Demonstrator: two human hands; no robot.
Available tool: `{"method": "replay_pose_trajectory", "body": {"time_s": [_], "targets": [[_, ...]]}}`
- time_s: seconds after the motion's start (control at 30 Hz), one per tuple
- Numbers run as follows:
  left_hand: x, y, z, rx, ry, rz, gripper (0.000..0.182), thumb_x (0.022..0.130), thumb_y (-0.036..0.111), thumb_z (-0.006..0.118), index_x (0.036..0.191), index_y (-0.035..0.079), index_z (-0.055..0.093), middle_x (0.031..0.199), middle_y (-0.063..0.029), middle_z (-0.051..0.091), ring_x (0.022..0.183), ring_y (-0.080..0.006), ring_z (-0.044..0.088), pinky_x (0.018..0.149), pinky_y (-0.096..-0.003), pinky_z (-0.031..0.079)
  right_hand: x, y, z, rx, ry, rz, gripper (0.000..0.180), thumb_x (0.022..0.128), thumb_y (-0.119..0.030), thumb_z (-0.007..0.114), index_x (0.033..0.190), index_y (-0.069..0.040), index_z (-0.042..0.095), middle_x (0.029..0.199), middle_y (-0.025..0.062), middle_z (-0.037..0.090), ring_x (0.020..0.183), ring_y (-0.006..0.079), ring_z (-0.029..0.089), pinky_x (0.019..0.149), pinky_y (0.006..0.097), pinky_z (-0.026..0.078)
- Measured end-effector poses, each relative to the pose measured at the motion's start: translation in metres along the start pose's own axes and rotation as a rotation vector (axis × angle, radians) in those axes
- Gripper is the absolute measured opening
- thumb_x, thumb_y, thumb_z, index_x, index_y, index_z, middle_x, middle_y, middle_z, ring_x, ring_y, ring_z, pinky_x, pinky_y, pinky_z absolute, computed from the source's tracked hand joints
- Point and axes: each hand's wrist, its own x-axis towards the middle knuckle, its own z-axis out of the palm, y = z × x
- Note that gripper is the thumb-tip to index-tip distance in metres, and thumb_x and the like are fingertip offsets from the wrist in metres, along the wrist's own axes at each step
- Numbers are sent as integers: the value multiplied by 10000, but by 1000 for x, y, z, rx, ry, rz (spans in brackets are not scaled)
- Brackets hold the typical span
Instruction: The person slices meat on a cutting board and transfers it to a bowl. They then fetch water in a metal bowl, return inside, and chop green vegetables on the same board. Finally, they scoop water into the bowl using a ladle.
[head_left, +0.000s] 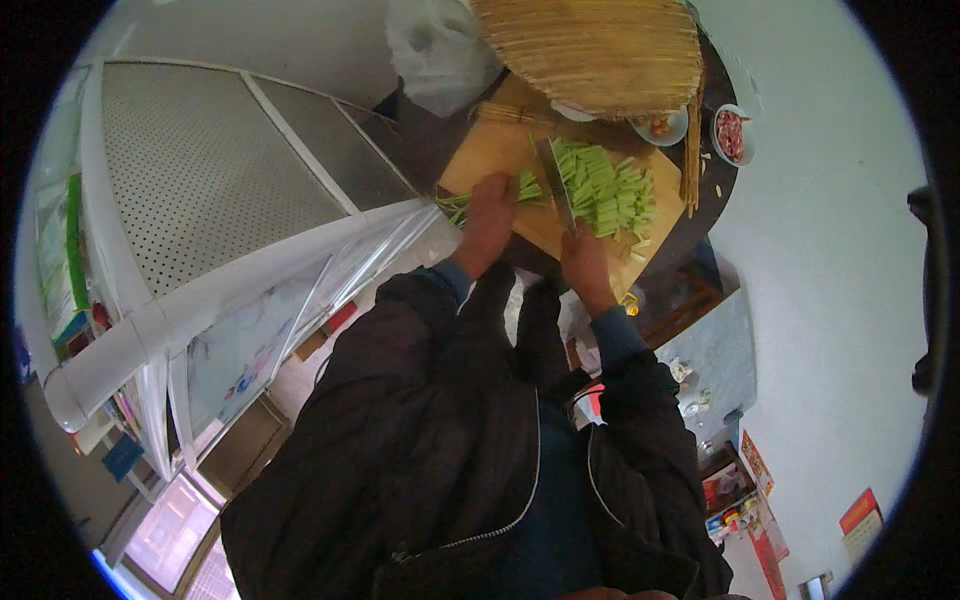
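Note:
My right hand (586, 262) grips the handle of a kitchen knife (556, 180), its blade standing on the wooden cutting board (469, 161). Under my left hand (491, 210) lies a bunch of green stalks (531, 189), held against the board. Their cut ends face the blade, and the thin leafy ends (452, 206) stick out past my wrist at the board's left corner. A heap of cut green stalk pieces (611, 187) lies to the right of the blade. My fingertips on the left are partly hidden by the back of the hand.
A straw-coloured stalk mat (592, 56) overhangs the board's far side. Beside it are a bowl with orange-brown bits (661, 129) and a bowl of raw sliced meat (730, 136). A white plastic bag (442, 60) sits at the back. A white-framed cabinet (225, 172) flanks my left.

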Motion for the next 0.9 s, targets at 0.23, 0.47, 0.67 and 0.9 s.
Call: {"method": "replay_pose_trajectory", "body": {"time_s": [0.23, 0.47, 0.67, 0.9], "targets": [[21, 18, 0, -300, 45, -179, 413, 859, 98, 613, 1248, -35, 573, 1248, -228, 524, 1148, -408, 513, 992, -478, 423, -17, -17, -32, -36, -20, -61, 249, 1001, -273, 544, 1074, -37, 511, 790, 298, 655, 766, 526, 632, 650, 614, 494], [-1, 4, -17, -115, 72, -102, 572, 807, 214, 700, 1324, 13, 561, 1297, -178, 528, 1174, -387, 495, 997, -490, 392, -23, -39, -29, -118, -99, -46, 197, 989, -213, 545, 983, -18, 516, 768, 300, 639, 761, 524, 623, 656, 604, 477], [-5, -7, 3, -163, -114, -205, 470, 845, 127, 629, 1291, -12, 583, 1276, -187, 531, 1160, -385, 512, 1011, -483, 423, -12, -29, -22, -192, -133, -146, 193, 940, -165, 552, 1059, -17, 520, 806, 284, 655, 776, 490, 645, 681, 588, 509], [-9, -8, 16, 20, 24, -75, 451, 843, 92, 612, 1282, -6, 585, 1287, -195, 524, 1164, -389, 515, 1021, -471, 437, 14, -13, 10, -238, -168, -191, 178, 951, -161, 533, 1042, -8, 519, 836, 303, 644, 805, 511, 626, 697, 604, 488]]}}
